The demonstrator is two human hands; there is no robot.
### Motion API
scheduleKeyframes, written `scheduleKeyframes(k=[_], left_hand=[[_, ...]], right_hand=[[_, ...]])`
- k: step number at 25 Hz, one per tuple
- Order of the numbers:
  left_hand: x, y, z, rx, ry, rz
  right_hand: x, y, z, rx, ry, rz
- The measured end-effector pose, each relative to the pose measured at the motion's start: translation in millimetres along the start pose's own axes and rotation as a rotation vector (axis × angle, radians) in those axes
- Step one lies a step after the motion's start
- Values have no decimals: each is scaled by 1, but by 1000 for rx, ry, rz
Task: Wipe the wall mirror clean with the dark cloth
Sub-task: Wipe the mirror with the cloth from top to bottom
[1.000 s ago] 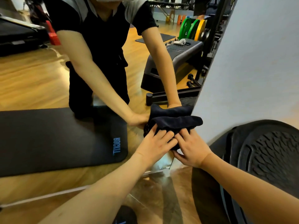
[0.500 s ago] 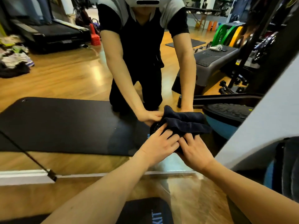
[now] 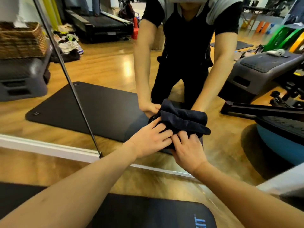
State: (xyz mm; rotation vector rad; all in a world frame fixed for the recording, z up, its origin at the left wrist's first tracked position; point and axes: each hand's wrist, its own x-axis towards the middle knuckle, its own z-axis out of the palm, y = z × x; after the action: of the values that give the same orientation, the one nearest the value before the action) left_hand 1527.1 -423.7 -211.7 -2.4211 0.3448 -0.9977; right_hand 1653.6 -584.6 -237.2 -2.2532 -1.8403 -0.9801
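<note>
Cloth: dark cloth (image 3: 182,120) was bunched and folded, pressed flat against the low part of the wall mirror (image 3: 107,71), just above its bottom edge near the floor (image 3: 49,165).
Why there: I judged the bunching gave a thick pad, so both palms could load the glass evenly while wiping the lowest strip.
Left hand: my left hand (image 3: 150,140) lay on the cloth's left side, fingers (image 3: 162,129) spread and only lightly bent, pushing rather than clutching.
Right hand: my right hand (image 3: 189,148) sat just beside it, touching it, fingers curled into the cloth's lower folds and gripping them.
Arms: both forearms reached forward and down, nearly straight, converging on the cloth.
Mirror: its surface reflected a black exercise mat (image 3: 92,109) and my own leaning figure.
Progress: I could not tell how much glass remained unwiped.
</note>
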Motion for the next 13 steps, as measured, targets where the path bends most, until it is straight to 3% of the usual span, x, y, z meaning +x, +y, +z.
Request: scheduleKeyframes(k=[4, 9, 13], left_hand=[[-64, -49, -18, 32, -59, 35], [-156, -116, -51, 41, -158, -46], [-189, -122, -54, 19, -179, -140]], right_hand=[[50, -64, 4, 27, 42, 36], [126, -158, 9, 75, 99, -26], [143, -192, 23, 74, 88, -33]])
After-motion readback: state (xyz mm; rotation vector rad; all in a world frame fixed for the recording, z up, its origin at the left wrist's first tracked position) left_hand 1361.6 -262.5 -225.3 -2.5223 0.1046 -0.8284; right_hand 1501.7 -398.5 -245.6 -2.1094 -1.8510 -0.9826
